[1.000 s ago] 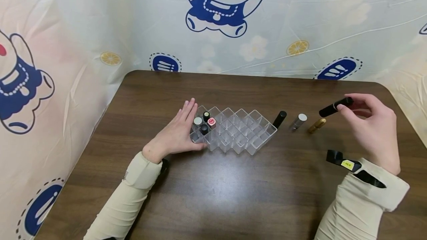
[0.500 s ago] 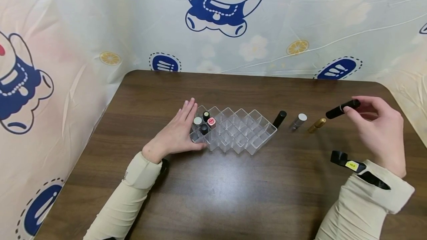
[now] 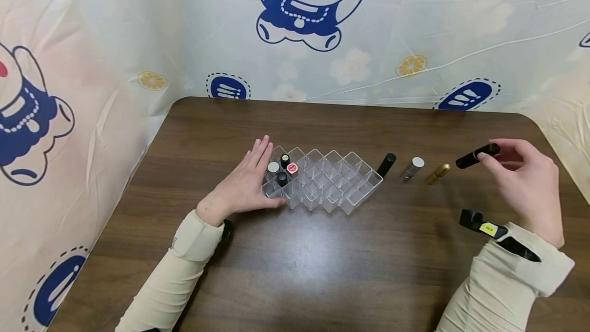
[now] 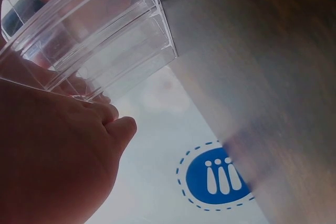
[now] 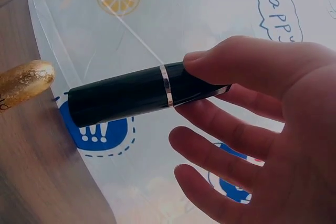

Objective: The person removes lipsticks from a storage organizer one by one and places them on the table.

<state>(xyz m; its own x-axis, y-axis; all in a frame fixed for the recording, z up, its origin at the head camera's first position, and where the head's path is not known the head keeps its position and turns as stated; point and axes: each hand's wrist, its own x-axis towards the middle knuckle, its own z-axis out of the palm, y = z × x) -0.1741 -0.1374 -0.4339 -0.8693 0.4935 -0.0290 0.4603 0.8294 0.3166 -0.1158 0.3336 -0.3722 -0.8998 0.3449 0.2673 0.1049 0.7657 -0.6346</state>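
Right hand [image 3: 527, 188]: thumb and forefinger pinch one end of the banded tube [image 3: 477, 156], the other fingers loosely spread.
Banded tube: aslant above the tabletop [image 3: 295, 275]; gripped at one end only, it could swivel or drop if the pinch slackens.
Gold tube [image 3: 438, 173]: just beside the banded tube's free end, seemingly upright, so a low leftward swing might knock it over (a narrow footing, by the look of it).
Left hand [image 3: 241, 183]: fingers straight along the clear organizer [image 3: 332, 183], thumb at its near side; too hard a push could slide it.
In the way: silver tube [image 3: 413, 168] and plain black tube [image 3: 386, 165], between gold tube and organizer; whether the latter touches it, I cannot tell.
Filled cells: four tubes, crowded near the left hand.
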